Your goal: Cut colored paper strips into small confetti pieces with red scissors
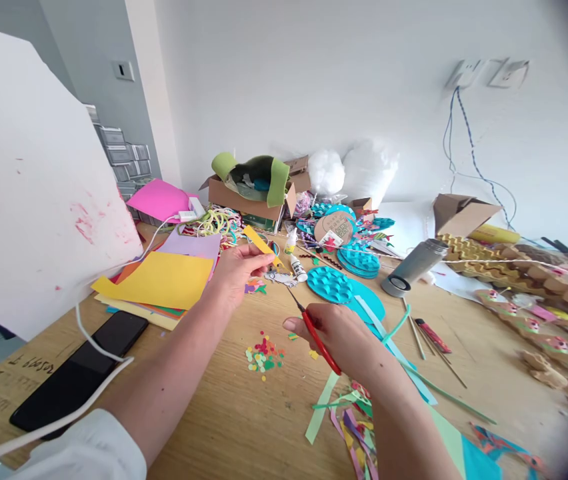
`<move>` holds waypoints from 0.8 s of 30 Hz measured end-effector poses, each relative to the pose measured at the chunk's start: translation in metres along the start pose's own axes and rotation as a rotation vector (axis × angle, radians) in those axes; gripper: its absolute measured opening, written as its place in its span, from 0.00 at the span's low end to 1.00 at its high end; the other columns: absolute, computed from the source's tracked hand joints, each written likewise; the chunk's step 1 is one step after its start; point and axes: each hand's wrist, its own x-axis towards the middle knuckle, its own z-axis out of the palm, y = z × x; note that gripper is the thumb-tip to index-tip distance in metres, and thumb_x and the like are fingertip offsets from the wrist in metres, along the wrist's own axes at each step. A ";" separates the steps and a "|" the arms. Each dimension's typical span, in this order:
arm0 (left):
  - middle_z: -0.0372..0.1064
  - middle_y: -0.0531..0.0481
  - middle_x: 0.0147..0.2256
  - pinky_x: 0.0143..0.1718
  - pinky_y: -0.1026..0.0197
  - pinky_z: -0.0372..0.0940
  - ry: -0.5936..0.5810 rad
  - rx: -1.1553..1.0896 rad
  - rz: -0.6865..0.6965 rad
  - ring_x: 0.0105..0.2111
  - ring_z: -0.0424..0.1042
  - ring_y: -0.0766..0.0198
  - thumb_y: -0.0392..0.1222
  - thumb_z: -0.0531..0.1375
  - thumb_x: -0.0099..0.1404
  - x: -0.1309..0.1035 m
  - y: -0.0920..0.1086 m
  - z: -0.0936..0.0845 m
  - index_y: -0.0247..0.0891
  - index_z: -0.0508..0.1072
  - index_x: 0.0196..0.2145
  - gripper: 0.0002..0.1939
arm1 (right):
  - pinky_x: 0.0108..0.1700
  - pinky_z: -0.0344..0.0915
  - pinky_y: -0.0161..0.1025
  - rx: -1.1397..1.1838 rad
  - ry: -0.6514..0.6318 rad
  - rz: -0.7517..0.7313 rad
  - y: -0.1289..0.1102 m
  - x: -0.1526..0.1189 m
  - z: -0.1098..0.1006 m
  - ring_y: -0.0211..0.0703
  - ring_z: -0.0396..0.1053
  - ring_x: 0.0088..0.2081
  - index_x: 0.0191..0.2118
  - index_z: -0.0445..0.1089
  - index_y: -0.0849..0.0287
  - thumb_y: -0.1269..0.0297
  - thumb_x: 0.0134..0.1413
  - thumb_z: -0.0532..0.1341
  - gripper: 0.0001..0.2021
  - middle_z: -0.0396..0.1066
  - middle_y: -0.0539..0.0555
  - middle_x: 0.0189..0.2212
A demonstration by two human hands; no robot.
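Observation:
My left hand (240, 270) is closed on a narrow yellow paper strip (260, 241), pinched between thumb and fingers above the wooden table (204, 407). To its right, my right hand (337, 330) is closed around the red handles of a pair of scissors (318, 337). Their dark blades point up and left toward the strip without touching it. Whether the blades are parted is hard to tell. Small coloured paper dots (265, 353) lie on the table below, between my two arms. Beneath my right hand is a pile of coloured paper scraps (357, 433).
Coloured paper sheets (164, 280) and a black phone (81, 370) lie left. Glue bottles (298, 269) and blue textured ovals (329, 284) stand or lie mid-table. A grey metal bottle (417, 267), sticks and egg trays (494, 260) are right. A filled cardboard box (244, 198) sits behind.

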 end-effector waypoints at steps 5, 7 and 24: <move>0.68 0.54 0.21 0.25 0.66 0.58 0.007 -0.032 -0.008 0.21 0.62 0.72 0.40 0.70 0.42 -0.005 -0.002 0.006 0.34 0.76 0.24 0.11 | 0.22 0.54 0.34 0.297 0.047 0.024 0.000 0.001 0.001 0.39 0.66 0.19 0.21 0.63 0.57 0.37 0.58 0.50 0.28 0.71 0.54 0.19; 0.68 0.54 0.21 0.25 0.65 0.58 -0.007 -0.031 -0.007 0.21 0.62 0.71 0.41 0.70 0.42 -0.008 -0.002 0.009 0.34 0.76 0.25 0.11 | 0.22 0.54 0.34 0.353 0.059 0.056 0.000 0.002 0.002 0.39 0.65 0.19 0.21 0.63 0.57 0.36 0.57 0.50 0.28 0.71 0.54 0.19; 0.69 0.53 0.21 0.27 0.65 0.59 -0.116 -0.018 -0.021 0.23 0.65 0.69 0.37 0.68 0.42 -0.022 -0.003 0.025 0.34 0.75 0.23 0.08 | 0.20 0.57 0.32 0.456 0.006 0.034 0.012 0.009 0.009 0.39 0.67 0.18 0.23 0.65 0.58 0.40 0.57 0.53 0.25 0.72 0.53 0.18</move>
